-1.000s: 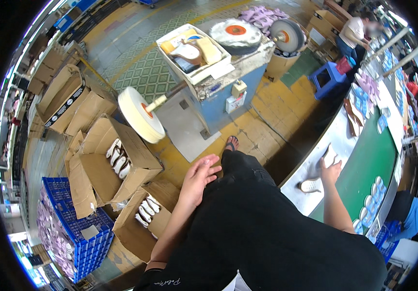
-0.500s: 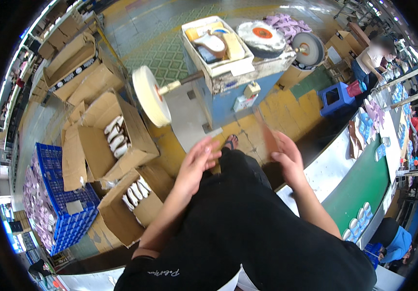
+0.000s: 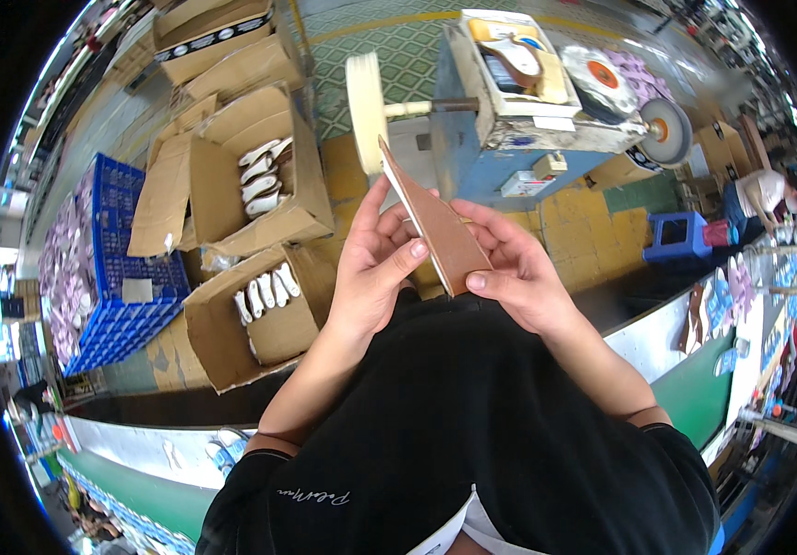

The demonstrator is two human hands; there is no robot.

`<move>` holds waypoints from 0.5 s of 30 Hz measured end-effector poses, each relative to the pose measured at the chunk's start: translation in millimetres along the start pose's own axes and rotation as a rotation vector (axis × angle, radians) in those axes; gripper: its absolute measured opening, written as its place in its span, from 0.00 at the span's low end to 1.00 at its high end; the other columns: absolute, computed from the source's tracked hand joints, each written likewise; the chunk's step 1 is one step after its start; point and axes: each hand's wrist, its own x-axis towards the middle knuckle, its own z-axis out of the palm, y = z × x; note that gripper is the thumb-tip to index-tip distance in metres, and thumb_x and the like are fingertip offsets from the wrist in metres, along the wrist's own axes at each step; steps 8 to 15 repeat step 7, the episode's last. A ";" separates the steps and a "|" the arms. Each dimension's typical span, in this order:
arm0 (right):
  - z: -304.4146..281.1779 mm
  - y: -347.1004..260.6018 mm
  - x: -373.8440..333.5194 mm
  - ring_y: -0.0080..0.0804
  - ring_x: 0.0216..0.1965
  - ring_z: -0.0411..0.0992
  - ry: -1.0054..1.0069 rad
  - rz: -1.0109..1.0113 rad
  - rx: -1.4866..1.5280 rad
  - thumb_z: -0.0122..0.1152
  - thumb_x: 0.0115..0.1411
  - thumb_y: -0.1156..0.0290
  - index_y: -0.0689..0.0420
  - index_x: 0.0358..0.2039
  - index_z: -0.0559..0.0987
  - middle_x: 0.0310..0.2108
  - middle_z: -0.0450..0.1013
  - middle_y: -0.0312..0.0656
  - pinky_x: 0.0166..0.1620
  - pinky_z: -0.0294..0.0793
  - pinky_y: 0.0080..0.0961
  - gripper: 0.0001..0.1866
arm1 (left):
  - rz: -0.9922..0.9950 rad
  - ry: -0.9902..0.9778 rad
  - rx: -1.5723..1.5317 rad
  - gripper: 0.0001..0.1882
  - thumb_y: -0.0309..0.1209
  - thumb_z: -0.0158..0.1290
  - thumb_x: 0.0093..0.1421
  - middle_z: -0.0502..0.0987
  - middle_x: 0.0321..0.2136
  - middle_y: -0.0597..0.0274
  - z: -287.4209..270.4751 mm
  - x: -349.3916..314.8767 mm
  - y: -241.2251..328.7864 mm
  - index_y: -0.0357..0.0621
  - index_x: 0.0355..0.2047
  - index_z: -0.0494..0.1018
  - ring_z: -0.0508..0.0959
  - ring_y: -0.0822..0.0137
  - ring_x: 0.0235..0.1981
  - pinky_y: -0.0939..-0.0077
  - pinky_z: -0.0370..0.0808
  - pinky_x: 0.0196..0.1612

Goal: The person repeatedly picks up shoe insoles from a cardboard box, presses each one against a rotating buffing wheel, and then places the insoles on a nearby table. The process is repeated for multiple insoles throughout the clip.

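A brown shoe sole point(image 3: 446, 233) with a white edge stands tilted in front of my chest, its narrow tip up and to the left. My left hand point(image 3: 372, 268) grips its left edge, thumb on the brown face and fingers behind. Lower down, my right hand point(image 3: 523, 277) pinches the wide end between the thumb and fingers hidden behind it. Beyond the sole's tip is a cream buffing wheel point(image 3: 364, 106), mounted on the shaft of a blue machine point(image 3: 470, 157).
At left stand a cardboard box point(image 3: 304, 190) of white-and-brown soles, a lower box point(image 3: 209, 342) with more soles, and a blue crate point(image 3: 130, 305) of lilac pieces. Right are a green conveyor belt point(image 3: 699, 384), a blue stool point(image 3: 680, 236) and another person point(image 3: 762, 192).
The sole, held only by my right hand before, has come left and up in front of me. My left hand, open earlier, now grips it too. The view has turned.
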 end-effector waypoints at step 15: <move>2.2 9.5 6.7 0.36 0.67 0.77 -0.013 -0.004 -0.107 0.73 0.69 0.79 0.61 0.84 0.59 0.70 0.76 0.48 0.71 0.76 0.36 0.47 | 0.054 0.037 0.071 0.59 0.29 0.68 0.73 0.67 0.78 0.40 -7.2 -15.7 4.1 0.45 0.88 0.36 0.72 0.51 0.76 0.53 0.70 0.78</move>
